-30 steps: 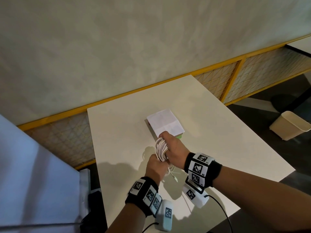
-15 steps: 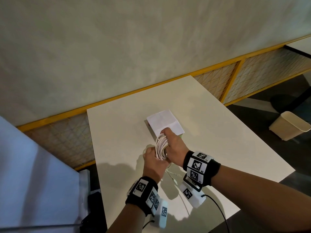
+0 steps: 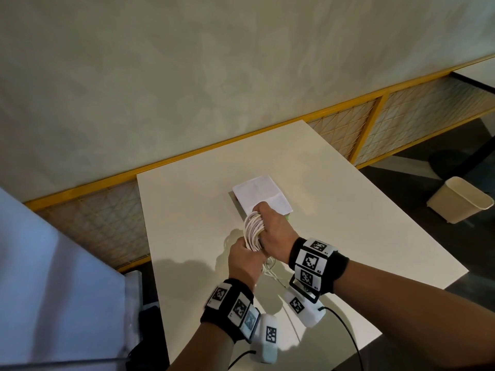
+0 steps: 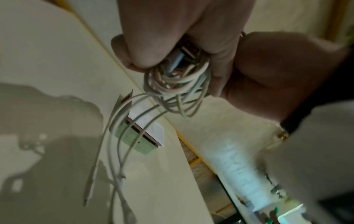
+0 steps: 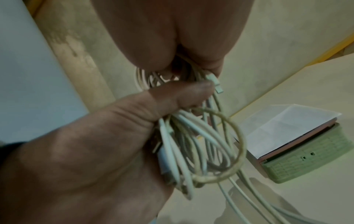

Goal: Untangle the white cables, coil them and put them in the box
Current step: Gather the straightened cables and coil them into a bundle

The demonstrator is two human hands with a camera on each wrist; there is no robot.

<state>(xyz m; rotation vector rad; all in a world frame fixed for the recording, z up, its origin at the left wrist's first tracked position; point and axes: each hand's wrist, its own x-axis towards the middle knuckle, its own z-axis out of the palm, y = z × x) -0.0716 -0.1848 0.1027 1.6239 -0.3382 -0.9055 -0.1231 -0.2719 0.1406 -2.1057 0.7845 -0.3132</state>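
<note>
Two hands meet over the middle of the desk point(image 3: 187, 210), both gripping one bundle of white cables point(image 3: 253, 231). The right hand point(image 3: 276, 231) has its fingers and thumb curled round the coiled loops, while the left hand point(image 3: 245, 259) clamps the lower part of the same coil from below. Several loose cable ends point(image 4: 114, 159) hang from the bundle down to the desk surface. Just beyond the hands, toward the desk's far edge, sits the green box point(image 5: 306, 163) with a white sheet of paper point(image 3: 261, 194) lying on top.
</note>
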